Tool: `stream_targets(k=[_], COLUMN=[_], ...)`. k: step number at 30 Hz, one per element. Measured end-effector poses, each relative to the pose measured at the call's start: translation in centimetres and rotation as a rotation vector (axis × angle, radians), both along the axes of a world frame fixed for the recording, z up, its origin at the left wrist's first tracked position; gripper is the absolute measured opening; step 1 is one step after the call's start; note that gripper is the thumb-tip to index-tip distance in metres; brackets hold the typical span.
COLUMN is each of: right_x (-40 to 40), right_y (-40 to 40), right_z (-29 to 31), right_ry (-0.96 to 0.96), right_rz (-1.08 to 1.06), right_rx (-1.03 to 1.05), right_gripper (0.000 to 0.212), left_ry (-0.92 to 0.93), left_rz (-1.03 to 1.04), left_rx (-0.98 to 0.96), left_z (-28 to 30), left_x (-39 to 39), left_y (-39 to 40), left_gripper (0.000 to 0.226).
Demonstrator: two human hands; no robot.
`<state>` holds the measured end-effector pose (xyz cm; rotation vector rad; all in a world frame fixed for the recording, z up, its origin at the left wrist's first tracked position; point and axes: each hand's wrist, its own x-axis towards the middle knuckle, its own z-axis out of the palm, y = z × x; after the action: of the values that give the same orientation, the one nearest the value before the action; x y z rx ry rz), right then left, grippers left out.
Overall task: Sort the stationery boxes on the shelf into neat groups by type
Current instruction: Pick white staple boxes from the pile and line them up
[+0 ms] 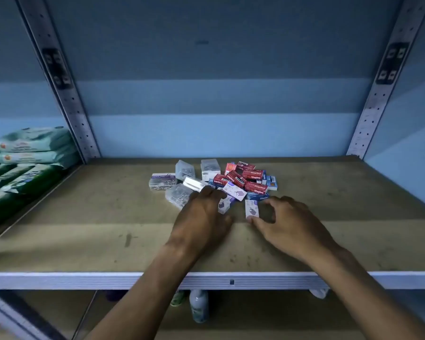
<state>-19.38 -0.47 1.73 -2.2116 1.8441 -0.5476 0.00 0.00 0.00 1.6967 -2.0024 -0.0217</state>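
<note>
A mixed heap of small stationery boxes lies mid-shelf on the brown shelf board (108, 217). It has red staples boxes (254, 174), blue boxes (271, 182), clear paper-clip boxes (185, 170) and white-and-purple boxes (234, 191). My left hand (201, 217) reaches into the near side of the heap. Its fingers curl over one white-and-purple box (225, 206), with the thumb just below it. My right hand (287, 222) pinches another white-and-purple box (252, 208), which lies apart in front of the heap. The thumb is at its near end and the forefinger by its far corner.
Green and white soft packs (27, 163) are stacked on the neighbouring bay at left, beyond a perforated metal upright (76, 119). A second upright (368, 119) stands at back right. Bottles (198, 306) stand on the shelf below. Bare board lies left and right of the heap.
</note>
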Motion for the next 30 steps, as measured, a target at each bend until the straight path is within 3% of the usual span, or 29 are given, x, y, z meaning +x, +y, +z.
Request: stream_targets(k=[5, 14, 20, 30], right_x=[1.1, 1.1, 0.2, -0.8], right_y=[-1.3, -1.3, 0.1, 2.0], right_z=[-0.4, -0.3, -0.4, 0.7], right_ry=[0.025, -0.012, -0.142, -0.270], right_rz=[-0.014, -0.014, 0.125, 0.211], right_rx=[-0.021, 0.054, -0.004, 0.001], right_gripper=[0.064, 0.045, 0.042, 0.050], left_ry=[-0.033, -0.020, -0.053, 0.117], left_rz=[0.038, 0.035, -0.014, -0.036], left_rx=[-0.027, -0.069, -0.093, -0.055], left_z=[-0.8, -1.0, -0.4, -0.3], left_x=[0.1, -1.0, -1.7, -1.5], left_y=[-1.8, -2.2, -1.1, 1.2], left_gripper=[0.053, 0.040, 0.027, 0.030])
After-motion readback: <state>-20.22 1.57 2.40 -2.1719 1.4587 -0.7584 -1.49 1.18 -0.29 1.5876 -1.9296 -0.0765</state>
